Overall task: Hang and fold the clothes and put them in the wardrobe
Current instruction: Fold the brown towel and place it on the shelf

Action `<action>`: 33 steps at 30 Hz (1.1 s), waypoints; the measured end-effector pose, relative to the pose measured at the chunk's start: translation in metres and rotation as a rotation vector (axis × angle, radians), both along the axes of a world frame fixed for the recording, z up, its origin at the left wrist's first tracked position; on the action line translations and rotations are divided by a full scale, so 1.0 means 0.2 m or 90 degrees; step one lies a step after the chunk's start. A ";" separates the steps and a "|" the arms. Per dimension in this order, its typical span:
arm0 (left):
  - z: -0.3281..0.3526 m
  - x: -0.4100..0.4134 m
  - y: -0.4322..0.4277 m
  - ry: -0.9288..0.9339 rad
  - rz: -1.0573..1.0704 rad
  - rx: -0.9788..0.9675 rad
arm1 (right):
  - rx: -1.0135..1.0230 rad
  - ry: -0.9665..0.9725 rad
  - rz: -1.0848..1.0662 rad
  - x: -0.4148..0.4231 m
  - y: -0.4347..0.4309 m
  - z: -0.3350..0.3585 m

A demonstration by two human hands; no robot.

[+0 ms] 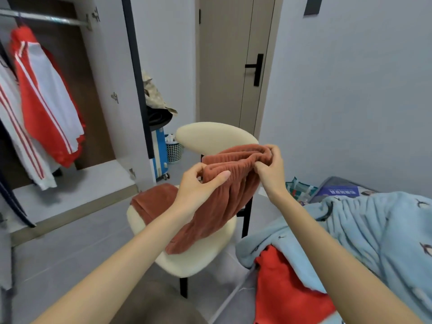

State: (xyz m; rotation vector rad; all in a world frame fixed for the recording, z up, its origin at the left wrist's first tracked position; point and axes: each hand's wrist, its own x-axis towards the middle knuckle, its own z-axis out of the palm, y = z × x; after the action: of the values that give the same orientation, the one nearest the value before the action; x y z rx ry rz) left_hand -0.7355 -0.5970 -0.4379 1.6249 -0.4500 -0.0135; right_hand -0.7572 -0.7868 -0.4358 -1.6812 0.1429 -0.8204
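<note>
Both bare forearms are being stretched forward, and the gathered top edge of a rust-brown ribbed knit garment point(224, 195) is being pinched by the left hand point(198, 185) and gripped by the curled fingers of the right hand point(268, 169). The soft, corded cloth is being held between the hands, draping onto the seat of a cream padded chair point(210, 258) with a rounded back.

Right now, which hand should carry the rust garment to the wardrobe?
Probably left. Both hands pinch the garment, but the left hand is on the wardrobe's side; the right hand is nearer the blanket.
</note>
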 end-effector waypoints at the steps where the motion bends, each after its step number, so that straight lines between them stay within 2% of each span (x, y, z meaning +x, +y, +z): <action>1: -0.04 0.02 0.02 0.033 0.008 -0.002 | -0.008 0.022 0.014 0.03 0.01 -0.03; 7: -0.36 0.16 0.07 0.247 0.020 -0.021 | -0.047 0.192 0.063 0.22 0.05 -0.27; 11: -0.55 0.24 0.08 0.344 -0.004 0.030 | -0.128 0.333 0.110 0.34 0.02 -0.43; 16: -0.80 0.40 0.14 0.428 -0.016 0.110 | -0.173 0.482 0.163 0.55 0.04 -0.68; 21: -1.02 0.53 0.18 0.468 0.035 0.155 | -0.230 0.583 0.192 0.76 0.10 -0.91; 26: -1.14 0.58 0.19 0.434 0.066 0.194 | -0.278 0.608 0.223 0.81 0.10 -1.09; 28: -1.17 0.56 0.20 0.385 0.079 0.231 | -0.303 0.587 0.199 0.78 0.09 -1.14; 30: -1.18 0.52 0.19 0.277 0.137 0.304 | -0.363 0.548 0.161 0.74 0.08 -1.18; 33: -1.15 0.44 0.16 0.033 0.226 0.430 | -0.427 0.517 0.107 0.64 0.06 -1.19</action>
State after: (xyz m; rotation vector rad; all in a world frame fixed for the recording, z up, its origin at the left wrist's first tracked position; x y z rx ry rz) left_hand -0.6482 -0.5657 -0.6677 2.3458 -0.1049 0.0663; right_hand -0.6294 -0.7755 -0.6747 -2.5515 0.2987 0.0104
